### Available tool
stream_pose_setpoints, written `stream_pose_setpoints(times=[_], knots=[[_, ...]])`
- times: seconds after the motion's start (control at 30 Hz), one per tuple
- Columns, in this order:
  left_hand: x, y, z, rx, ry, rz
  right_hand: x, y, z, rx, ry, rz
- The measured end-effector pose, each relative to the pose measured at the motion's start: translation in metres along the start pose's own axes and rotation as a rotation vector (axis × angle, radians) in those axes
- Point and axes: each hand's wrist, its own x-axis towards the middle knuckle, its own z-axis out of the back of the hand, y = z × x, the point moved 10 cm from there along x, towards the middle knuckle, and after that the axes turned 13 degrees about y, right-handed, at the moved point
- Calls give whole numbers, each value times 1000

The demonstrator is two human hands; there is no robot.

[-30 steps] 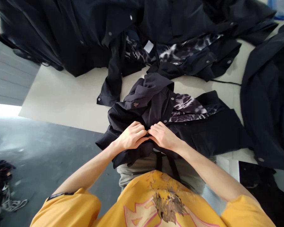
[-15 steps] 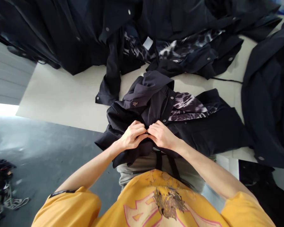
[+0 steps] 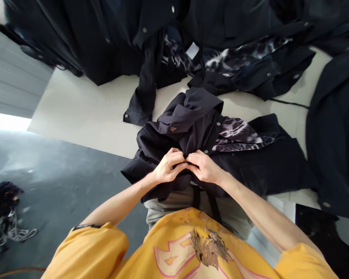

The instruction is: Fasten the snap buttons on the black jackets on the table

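A black jacket (image 3: 261, 166) with a patterned black-and-white lining (image 3: 238, 133) lies bunched at the near edge of the pale table. Both hands meet at its front edge, fingertips nearly touching. My left hand (image 3: 171, 166) pinches the dark cloth between thumb and curled fingers. Just to its right, my right hand (image 3: 203, 166) grips the same cloth in a matching pinch. The small spot between the fingertips is mostly hidden. Snap buttons and a small emblem (image 3: 173, 129) show on the jacket beyond my hands.
More dark jackets (image 3: 104, 42) are heaped along the far side of the pale table (image 3: 87, 112). Another dark garment (image 3: 334, 131) hangs over the right side. A pile of cords and dark scraps (image 3: 6, 209) lies on the floor at the left.
The whole view has shifted slightly, so table and garments appear a little further right. My hands keep their pinch on the cloth, with only slight finger movement.
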Motion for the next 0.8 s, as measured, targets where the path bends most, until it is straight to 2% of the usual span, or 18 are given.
stream_pose_setpoints(times=[0.1,0.23,0.37,0.47,0.6,0.8], knots=[[-1,-1,2,-15,1,13,1,4,-1,-10,5,28],[0,-2,4,-44,68,25,1,4,2,-15,-49,22],[3,4,6,-42,110,83,2,7,1,-105,-62,28],[4,3,5,-38,127,73,2,6,-1,-149,-60,23],[3,4,4,-112,58,47,0,2,-1,-77,-55,0],[-4,22,-3,-234,-18,113,0,-6,1,100,-46,-26]])
